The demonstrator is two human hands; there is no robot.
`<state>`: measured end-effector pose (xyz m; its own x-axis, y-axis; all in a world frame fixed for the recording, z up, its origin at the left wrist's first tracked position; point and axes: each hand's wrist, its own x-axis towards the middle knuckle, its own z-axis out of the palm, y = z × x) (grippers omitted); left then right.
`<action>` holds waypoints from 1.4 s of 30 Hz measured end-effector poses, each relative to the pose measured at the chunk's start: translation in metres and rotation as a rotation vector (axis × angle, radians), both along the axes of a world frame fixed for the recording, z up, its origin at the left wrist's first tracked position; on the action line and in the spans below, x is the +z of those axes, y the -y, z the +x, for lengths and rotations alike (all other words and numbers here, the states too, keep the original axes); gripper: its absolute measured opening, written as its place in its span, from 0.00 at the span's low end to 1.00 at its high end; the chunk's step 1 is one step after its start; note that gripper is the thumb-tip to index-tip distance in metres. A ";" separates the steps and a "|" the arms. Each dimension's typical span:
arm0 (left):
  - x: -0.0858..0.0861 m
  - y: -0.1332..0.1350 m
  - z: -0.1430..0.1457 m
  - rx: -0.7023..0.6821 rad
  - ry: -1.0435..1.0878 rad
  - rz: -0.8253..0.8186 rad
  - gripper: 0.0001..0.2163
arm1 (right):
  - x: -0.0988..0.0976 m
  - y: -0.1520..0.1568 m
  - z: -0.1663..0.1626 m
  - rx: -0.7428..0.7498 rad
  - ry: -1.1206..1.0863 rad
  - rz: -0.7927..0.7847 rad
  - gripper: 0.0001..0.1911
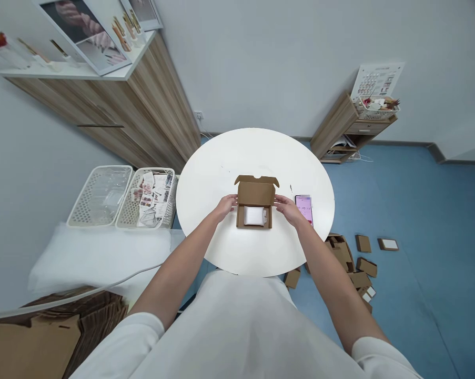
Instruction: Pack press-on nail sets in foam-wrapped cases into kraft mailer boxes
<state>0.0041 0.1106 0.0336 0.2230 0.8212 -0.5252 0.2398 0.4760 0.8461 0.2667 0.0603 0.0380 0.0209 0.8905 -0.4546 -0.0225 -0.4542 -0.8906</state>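
Observation:
A small brown cardboard box [256, 192] stands on the white round table in front of me, its lid raised and the lid's side flaps sticking out. Inside lies a white wrapped packet [254, 216], with a small clear-looking piece at its right end. My left hand [226, 205] has its fingers at the left edge of the box, where lid and tray meet. On the opposite edge, the fingers of my right hand [287, 207] hold the box, slightly spread. A phone [304, 208] with a pink timer screen lies just right of my right hand, partly behind the forearm.
The round table [253, 150] fills the middle. Two white baskets [99, 195] stand at left, one with printed cards [154, 195]. White foam sheeting [103, 252] and flat cardboard [28, 342] lie lower left. Several small boxes [363, 243] lie on the blue floor at right.

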 end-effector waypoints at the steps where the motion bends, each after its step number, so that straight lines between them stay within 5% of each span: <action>1: -0.001 0.002 -0.001 0.006 0.019 -0.011 0.18 | 0.001 0.002 -0.001 0.000 -0.009 0.003 0.22; 13: 0.005 0.021 -0.018 -0.048 -0.010 -0.109 0.34 | 0.003 0.030 0.000 -0.027 -0.061 -0.113 0.18; 27: 0.021 0.022 -0.013 -0.201 -0.041 -0.175 0.19 | 0.022 0.027 0.003 0.108 -0.094 -0.286 0.22; 42: -0.006 0.053 -0.013 -0.151 -0.127 -0.018 0.23 | 0.003 0.056 -0.012 0.057 0.084 -0.211 0.22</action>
